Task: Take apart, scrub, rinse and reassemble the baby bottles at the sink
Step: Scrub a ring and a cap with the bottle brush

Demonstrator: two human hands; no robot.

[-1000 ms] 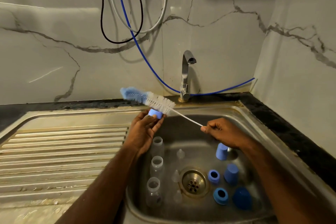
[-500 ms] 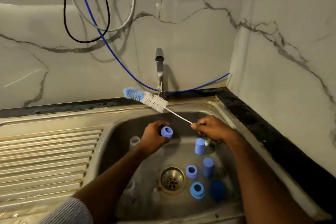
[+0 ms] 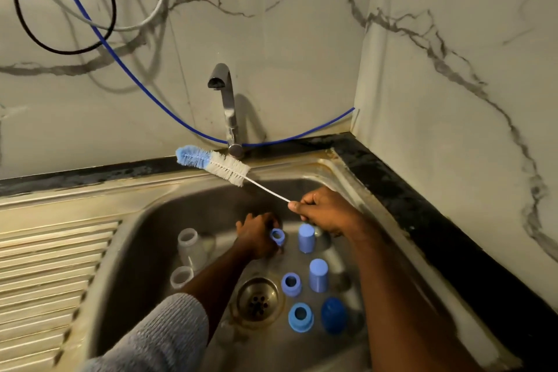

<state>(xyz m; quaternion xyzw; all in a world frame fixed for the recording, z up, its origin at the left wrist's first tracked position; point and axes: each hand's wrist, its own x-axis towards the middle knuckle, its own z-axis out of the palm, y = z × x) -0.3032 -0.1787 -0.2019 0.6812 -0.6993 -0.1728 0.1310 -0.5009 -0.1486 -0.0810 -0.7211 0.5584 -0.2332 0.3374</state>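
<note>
My left hand [image 3: 256, 235] is low in the steel sink [image 3: 145, 226] and holds a blue bottle collar ring [image 3: 277, 235] by its fingertips. My right hand [image 3: 326, 214] pinches the wire handle of a bottle brush [image 3: 217, 164] with blue and white bristles, raised over the sink's back rim. Two clear bottle bodies [image 3: 190, 248] [image 3: 181, 276] lie at the sink's left, partly hidden by my left forearm. Two blue caps [image 3: 306, 238] [image 3: 318, 275], two blue collar rings [image 3: 291, 284] [image 3: 300, 316] and a dark blue dome cap [image 3: 333, 315] sit on the sink floor.
The drain [image 3: 258, 300] is in the middle of the basin. A tap [image 3: 226, 106] stands at the back with no water running. A ribbed draining board [image 3: 51, 275] lies to the left. A black counter edge [image 3: 422, 208] and marble walls close the right; cables [image 3: 90, 18] hang above.
My left hand has come down from the sink's back rim into the basin with the blue ring. The brush has stayed raised in my right hand. The camera turned right.
</note>
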